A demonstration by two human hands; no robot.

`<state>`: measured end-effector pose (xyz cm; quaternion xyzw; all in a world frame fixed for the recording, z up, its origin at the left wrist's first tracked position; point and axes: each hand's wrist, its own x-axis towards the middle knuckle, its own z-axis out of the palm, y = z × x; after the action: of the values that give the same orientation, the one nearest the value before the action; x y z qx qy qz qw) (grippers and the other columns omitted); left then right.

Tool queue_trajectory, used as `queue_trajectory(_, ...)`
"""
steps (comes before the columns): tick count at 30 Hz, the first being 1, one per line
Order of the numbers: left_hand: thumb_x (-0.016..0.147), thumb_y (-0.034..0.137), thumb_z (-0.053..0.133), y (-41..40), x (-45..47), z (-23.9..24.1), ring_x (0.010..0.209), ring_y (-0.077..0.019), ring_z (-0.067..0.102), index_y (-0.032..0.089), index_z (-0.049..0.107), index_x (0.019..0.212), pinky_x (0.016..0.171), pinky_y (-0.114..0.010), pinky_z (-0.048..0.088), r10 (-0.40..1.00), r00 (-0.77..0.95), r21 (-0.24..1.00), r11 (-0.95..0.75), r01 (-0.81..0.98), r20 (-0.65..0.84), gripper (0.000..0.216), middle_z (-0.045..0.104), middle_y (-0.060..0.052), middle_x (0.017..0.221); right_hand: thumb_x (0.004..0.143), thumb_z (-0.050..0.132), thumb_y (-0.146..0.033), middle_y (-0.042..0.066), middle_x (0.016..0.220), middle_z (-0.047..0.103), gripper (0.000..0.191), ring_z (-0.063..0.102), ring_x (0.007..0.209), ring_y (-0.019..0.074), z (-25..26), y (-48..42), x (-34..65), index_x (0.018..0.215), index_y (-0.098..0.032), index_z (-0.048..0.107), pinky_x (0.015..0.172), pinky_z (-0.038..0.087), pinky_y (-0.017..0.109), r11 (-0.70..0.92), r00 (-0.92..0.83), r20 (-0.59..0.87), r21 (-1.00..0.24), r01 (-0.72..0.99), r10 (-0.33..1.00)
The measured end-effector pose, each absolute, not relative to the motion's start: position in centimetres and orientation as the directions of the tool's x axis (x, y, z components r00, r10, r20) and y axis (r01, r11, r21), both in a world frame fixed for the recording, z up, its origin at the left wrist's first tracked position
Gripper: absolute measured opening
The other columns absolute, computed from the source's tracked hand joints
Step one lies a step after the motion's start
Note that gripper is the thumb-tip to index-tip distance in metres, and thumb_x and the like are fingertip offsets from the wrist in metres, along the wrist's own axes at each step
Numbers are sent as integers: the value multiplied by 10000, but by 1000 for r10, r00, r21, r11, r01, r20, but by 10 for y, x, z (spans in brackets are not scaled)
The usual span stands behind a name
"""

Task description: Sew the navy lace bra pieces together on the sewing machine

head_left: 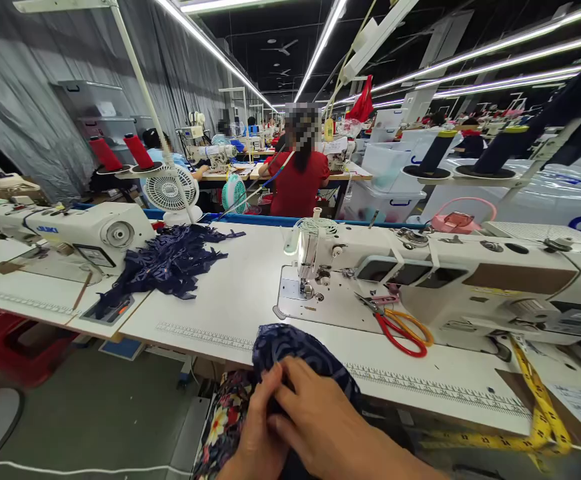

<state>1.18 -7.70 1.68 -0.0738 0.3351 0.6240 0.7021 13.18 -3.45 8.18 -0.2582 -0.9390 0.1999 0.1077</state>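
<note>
Both hands meet at the table's front edge, over a patterned navy fabric piece (295, 340). My left hand (260, 420) is closed, its thumb and fingers pinching the cloth. From the right, my right hand (315, 413) lies against it, fingers bent and closed on the same cloth. Part of the fabric rests on the table and part hangs over the edge; the fingertips' exact hold is hidden. Just beyond stands a white sewing machine (315, 260) with its needle area lit. A pile of navy fabric pieces (170, 260) lies to the left.
Scissors with red and orange handles (405, 330) lie by the machine. A yellow tape measure (537, 400) hangs over the right edge. Another sewing machine (80, 233) stands at left, near a white fan (173, 190). A person in red (300, 180) sits ahead.
</note>
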Motion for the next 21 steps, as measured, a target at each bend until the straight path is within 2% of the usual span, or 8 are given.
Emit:
queue_trajectory(2,844,347,668,-73,9,17,1017,-272,684,116,706,1093,952,-331,506,769,-13,313,246,-917,-640,342,753,-79,889,863,595,-193,92,1121,606,271,577,1027,257,82,-38,133,1130,-213,638,817,532,372,804,-876,98,-455,383,472)
queue_trajectory(4,834,366,682,-67,6,18,973,-279,696,103,706,1073,921,-353,524,739,-4,300,269,-915,-674,357,750,-84,834,921,513,-179,73,1145,604,308,574,1034,212,81,-26,137,1205,-247,608,861,515,337,775,-859,178,-544,321,481)
queue_trajectory(6,849,357,662,-58,4,20,966,-275,700,108,690,1105,921,-378,525,758,15,290,268,-919,-652,358,753,-89,872,970,432,-213,80,1152,596,310,559,1053,203,77,-1,140,1228,-259,597,912,487,357,733,-781,279,-607,307,559)
queue_trajectory(8,886,340,606,-51,2,24,983,-270,697,122,663,1166,942,-400,514,790,52,264,264,-928,-610,360,752,-96,949,974,441,-291,99,1144,594,283,540,1087,235,69,30,142,1185,-239,620,950,460,420,668,-700,295,-660,343,651)
queue_trajectory(11,925,348,522,-43,-3,29,1023,-273,685,118,615,1247,976,-425,493,795,94,225,280,-933,-599,407,742,-108,1028,958,468,-412,94,1164,599,321,560,1081,238,54,65,140,1186,-225,596,915,480,411,383,-619,72,-839,386,782)
queue_trajectory(14,900,367,553,-38,-9,31,1042,-287,678,123,602,1269,983,-442,487,778,93,234,297,-926,-621,446,737,-109,1060,933,490,-525,84,1172,610,455,570,1106,237,47,76,136,1272,-224,530,944,469,394,107,-611,-132,-935,338,780)
queue_trajectory(18,830,462,638,-32,-15,30,1051,-307,673,149,616,1260,968,-449,497,786,75,258,290,-922,-614,533,727,-109,1098,855,601,-575,49,1115,635,521,601,1063,245,50,74,130,1254,-243,558,913,496,375,-90,-724,-215,-974,207,656)
queue_trajectory(21,801,518,664,-27,-17,28,1040,-305,679,179,614,1263,953,-446,510,773,17,316,279,-907,-634,576,726,-97,1107,809,668,-564,37,1066,648,550,620,1010,237,52,76,126,1240,-239,569,861,518,353,-186,-733,-217,-975,125,645)
